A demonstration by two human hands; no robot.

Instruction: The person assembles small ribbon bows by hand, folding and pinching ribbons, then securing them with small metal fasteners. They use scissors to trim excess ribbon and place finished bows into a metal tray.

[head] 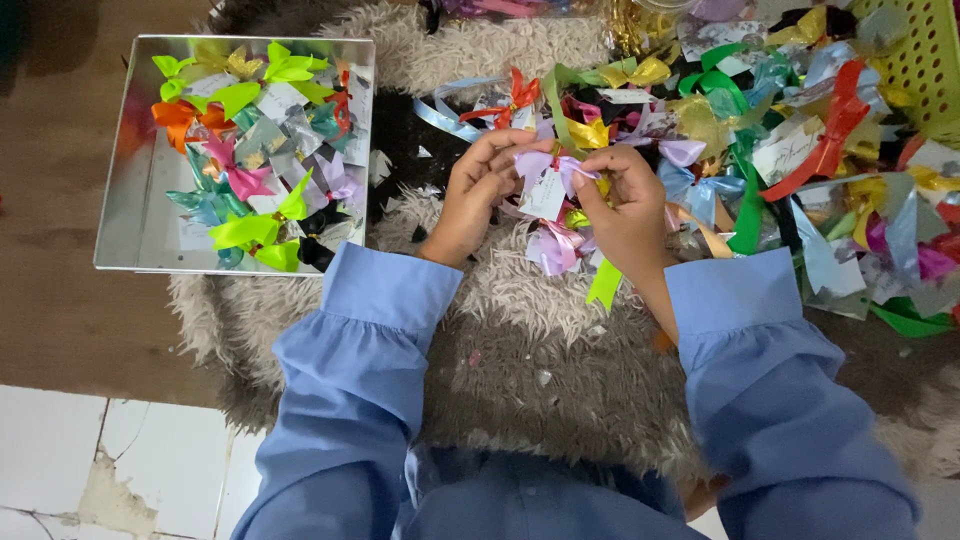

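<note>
Both hands' grip, left hand (478, 190) and right hand (625, 205), clamps a lilac bow (548, 170) (mirrored tray (135, 215) holds finished bows (255, 150)).

Rug (520, 350): under my hands, on the floor. Tray (130, 225): left of my left hand (478, 195), on the rug's edge, bows (260, 150) inside. Ribbon pile (790, 140): right of my right hand (628, 205), on the rug. Basket (925, 55): behind the pile, far right. Tagged bow (548, 180): between both hands, above the rug.
</note>
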